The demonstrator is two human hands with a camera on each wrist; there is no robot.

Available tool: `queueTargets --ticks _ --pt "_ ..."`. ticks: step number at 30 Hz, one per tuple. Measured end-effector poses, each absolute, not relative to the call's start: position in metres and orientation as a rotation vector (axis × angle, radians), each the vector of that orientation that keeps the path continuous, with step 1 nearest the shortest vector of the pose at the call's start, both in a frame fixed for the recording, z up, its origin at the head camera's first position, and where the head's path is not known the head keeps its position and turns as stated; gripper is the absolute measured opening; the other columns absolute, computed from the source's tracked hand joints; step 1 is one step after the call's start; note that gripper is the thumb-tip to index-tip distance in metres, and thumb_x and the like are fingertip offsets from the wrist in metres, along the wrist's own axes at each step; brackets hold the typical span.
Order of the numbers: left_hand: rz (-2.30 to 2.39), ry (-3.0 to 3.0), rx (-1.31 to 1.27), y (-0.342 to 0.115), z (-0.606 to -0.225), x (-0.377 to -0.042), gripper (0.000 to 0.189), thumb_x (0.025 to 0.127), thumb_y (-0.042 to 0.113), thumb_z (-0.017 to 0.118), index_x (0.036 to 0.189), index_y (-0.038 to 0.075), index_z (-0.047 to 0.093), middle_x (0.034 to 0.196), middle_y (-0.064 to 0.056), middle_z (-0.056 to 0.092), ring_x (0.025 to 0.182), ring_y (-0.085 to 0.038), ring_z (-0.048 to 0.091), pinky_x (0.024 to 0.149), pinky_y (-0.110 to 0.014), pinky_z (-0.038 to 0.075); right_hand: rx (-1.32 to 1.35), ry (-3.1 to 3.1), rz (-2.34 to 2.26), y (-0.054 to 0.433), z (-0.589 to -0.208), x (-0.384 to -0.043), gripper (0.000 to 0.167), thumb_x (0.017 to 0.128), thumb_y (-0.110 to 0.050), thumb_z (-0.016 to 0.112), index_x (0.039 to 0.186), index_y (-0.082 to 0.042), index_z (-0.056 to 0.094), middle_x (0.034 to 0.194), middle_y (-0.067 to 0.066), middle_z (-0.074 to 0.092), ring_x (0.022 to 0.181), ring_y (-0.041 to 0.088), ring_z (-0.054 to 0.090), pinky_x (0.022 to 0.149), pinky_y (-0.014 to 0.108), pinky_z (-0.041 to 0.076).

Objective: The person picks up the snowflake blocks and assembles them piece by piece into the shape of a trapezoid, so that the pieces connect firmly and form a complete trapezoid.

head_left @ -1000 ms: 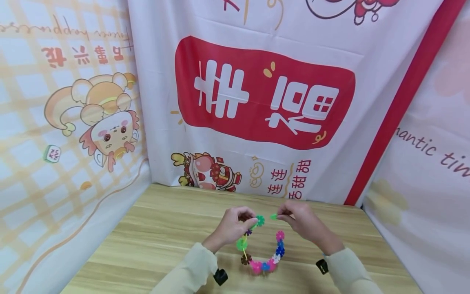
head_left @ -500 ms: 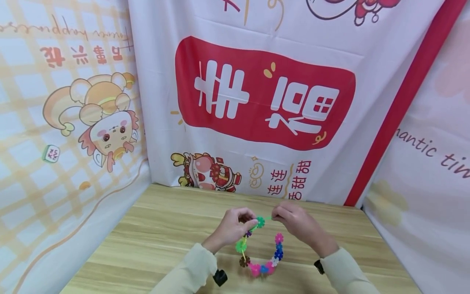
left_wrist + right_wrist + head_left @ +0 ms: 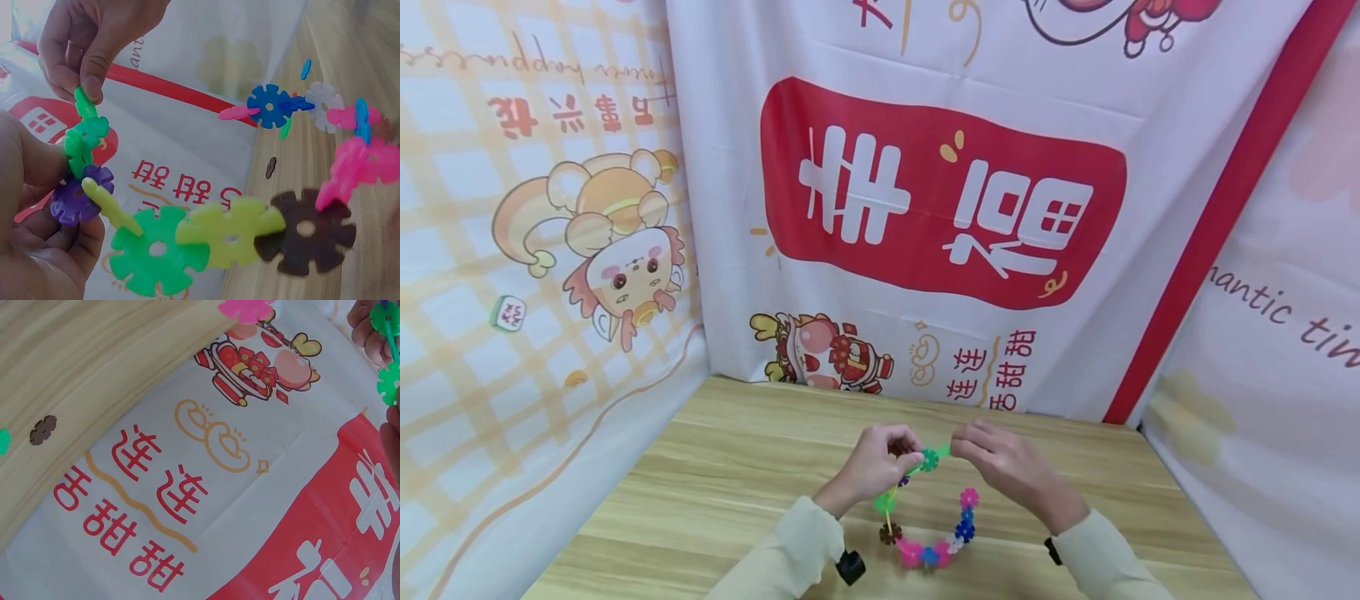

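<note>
A curved chain of slotted plastic flower discs (image 3: 912,554) hangs in an open ring shape between my hands, its free pink end disc (image 3: 969,497) at the right. My left hand (image 3: 874,463) pinches the chain near a purple disc (image 3: 75,205), just behind its green end disc (image 3: 929,460). With thumb and fingers, my right hand (image 3: 1013,468) pinches a bright green disc (image 3: 84,101), seen edge-on and meeting that end disc. Brown, yellow, green, pink, blue and white discs make up the rest. In the right wrist view, only fingers show at the right edge.
A wood-grain table (image 3: 722,467) lies below. Loose on it are a brown disc (image 3: 44,430), a blue disc (image 3: 305,69) and a green disc (image 3: 4,442). A printed cloth (image 3: 835,283) hangs behind the table, with more cloth at both sides.
My right hand has moved left and slightly down, bringing its green disc from apart to touching the chain's end disc. The hanging chain has swung a little left; my left hand has barely moved.
</note>
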State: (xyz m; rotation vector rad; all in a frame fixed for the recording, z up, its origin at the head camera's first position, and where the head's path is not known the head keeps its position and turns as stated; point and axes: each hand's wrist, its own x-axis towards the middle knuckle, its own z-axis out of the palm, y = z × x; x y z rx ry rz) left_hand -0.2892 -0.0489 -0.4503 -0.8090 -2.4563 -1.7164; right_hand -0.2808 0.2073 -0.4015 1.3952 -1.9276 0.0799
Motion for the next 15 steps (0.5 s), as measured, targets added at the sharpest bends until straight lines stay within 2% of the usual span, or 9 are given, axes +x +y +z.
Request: queueTargets --ticks 1,3,9,10,12,15 --pt "-1.715 -2.456 -0.807 -0.0487 -0.4499 -0.2887 0.007 0.099 0.015 0.075 0.099 0.008 0.074 0.088 -0.002 0.070 0.077 -0.012 0.061 0.068 -0.021 0.053 1.393 -1.918 0.066 0.2073 -0.4016 -0.2803 0.015 0.100 -0.004 0.065 0.106 -0.013 0.075 0.107 -0.001 0.077 0.100 0.012 0.074 0.089 0.024 0.062" --pt "-1.718 -2.450 -0.810 -0.0483 -0.4492 -0.2877 0.007 0.099 0.015 0.075 0.099 0.008 0.074 0.087 -0.003 0.070 0.077 -0.012 0.061 0.067 -0.021 0.053 1.399 -1.907 0.062 0.2074 -0.4016 -0.2794 0.025 0.111 -0.008 0.051 0.105 -0.012 0.075 0.105 0.000 0.078 0.098 0.013 0.074 0.087 0.024 0.063" --pt "-1.700 -2.424 -0.834 -0.0475 -0.4507 -0.2879 0.003 0.099 0.011 0.074 0.096 0.012 0.074 0.087 -0.003 0.071 0.076 -0.012 0.061 0.067 -0.021 0.053 1.433 -1.845 0.072 0.2077 -0.4037 -0.2810 0.034 0.114 -0.010 0.044 0.103 -0.008 0.075 0.102 0.001 0.077 0.094 0.013 0.074 0.084 0.024 0.063" --pt "-1.695 -2.425 -0.835 -0.0474 -0.4511 -0.2881 0.003 0.099 0.011 0.074 0.096 0.012 0.074 0.087 -0.003 0.071 0.076 -0.012 0.061 0.067 -0.021 0.053 1.433 -1.836 0.068 0.2077 -0.4045 -0.2814 0.034 0.114 -0.010 0.043 0.102 -0.008 0.075 0.101 0.001 0.077 0.094 0.013 0.074 0.084 0.024 0.063" --pt "-1.696 -2.426 -0.834 -0.0469 -0.4511 -0.2880 0.003 0.099 0.011 0.074 0.096 0.010 0.074 0.087 -0.003 0.071 0.076 -0.012 0.061 0.067 -0.021 0.054 1.426 -1.847 0.061 0.2075 -0.4057 -0.2809 0.048 0.116 -0.017 0.030 0.102 -0.009 0.075 0.101 0.001 0.077 0.093 0.012 0.074 0.085 0.025 0.063" --pt "-1.693 -2.426 -0.835 -0.0454 -0.4503 -0.2874 0.004 0.098 0.010 0.075 0.098 0.007 0.074 0.087 -0.002 0.071 0.075 -0.011 0.062 0.066 -0.021 0.055 1.423 -1.843 0.042 0.2072 -0.4069 -0.2803 0.050 0.116 -0.017 0.028 0.101 -0.009 0.075 0.100 0.000 0.076 0.093 0.012 0.074 0.086 0.027 0.064"
